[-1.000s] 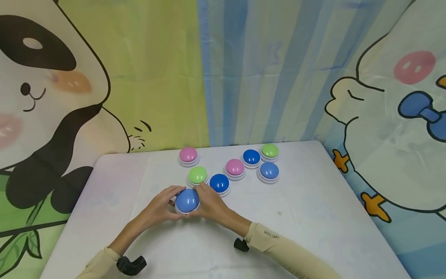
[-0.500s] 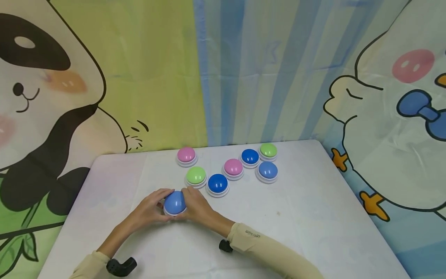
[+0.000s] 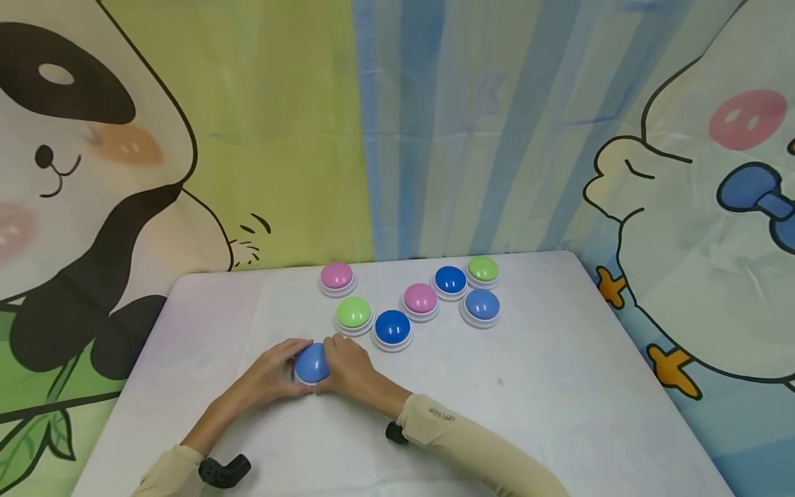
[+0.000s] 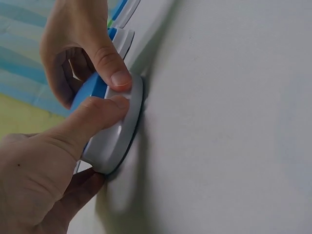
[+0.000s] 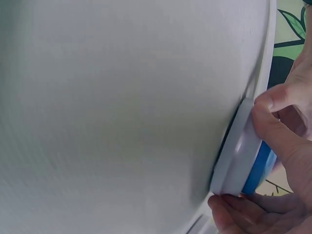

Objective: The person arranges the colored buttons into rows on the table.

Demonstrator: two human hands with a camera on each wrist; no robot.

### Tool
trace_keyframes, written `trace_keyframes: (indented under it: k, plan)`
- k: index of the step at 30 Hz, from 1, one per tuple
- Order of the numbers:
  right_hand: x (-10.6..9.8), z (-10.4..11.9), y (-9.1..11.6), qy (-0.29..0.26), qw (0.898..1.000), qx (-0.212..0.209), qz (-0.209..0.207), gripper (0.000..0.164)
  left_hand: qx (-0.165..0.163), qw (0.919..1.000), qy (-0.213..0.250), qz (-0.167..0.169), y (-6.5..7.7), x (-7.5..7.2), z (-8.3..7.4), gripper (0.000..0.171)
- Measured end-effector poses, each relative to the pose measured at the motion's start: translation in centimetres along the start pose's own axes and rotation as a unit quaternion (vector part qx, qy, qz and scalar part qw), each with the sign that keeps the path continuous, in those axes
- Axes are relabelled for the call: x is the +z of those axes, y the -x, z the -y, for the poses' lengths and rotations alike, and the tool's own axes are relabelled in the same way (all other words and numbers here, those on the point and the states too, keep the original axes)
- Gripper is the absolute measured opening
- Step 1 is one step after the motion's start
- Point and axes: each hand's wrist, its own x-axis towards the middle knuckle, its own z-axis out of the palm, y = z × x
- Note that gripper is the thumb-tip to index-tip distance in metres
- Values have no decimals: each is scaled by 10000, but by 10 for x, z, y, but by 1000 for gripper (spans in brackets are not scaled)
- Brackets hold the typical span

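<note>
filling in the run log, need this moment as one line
left hand: holds light-blue button | right hand: holds same button | seven other buttons: on white table, beyond the hands

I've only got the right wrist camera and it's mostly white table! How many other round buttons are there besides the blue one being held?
Observer: The head view shows seven others on the table.
Operator: Ooh, any pink ones?
Observer: Two. One pink button is near the back edge; the second pink button sits between a nearer dark blue button and a farther dark blue button.
Operator: Does any match mine?
Observer: The lighter blue button, just in front of a green button, looks the same shade as the held button between the left hand and right hand.
</note>
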Motion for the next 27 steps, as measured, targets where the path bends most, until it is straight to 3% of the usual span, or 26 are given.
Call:
trace_keyframes:
  k: [7,15,27]
  plan:
    - [1,-4,-3,11,9993,-25,372,77,-639,9959,33,632,-7,2,-6,95]
    - [1,-1,-6,-68,9987,-14,501,79,-1069,9915,193,712,-4,-3,-11,97]
    - [1,-1,-8,-237,9974,83,676,83,-996,9917,606,533,3,4,-7,103]
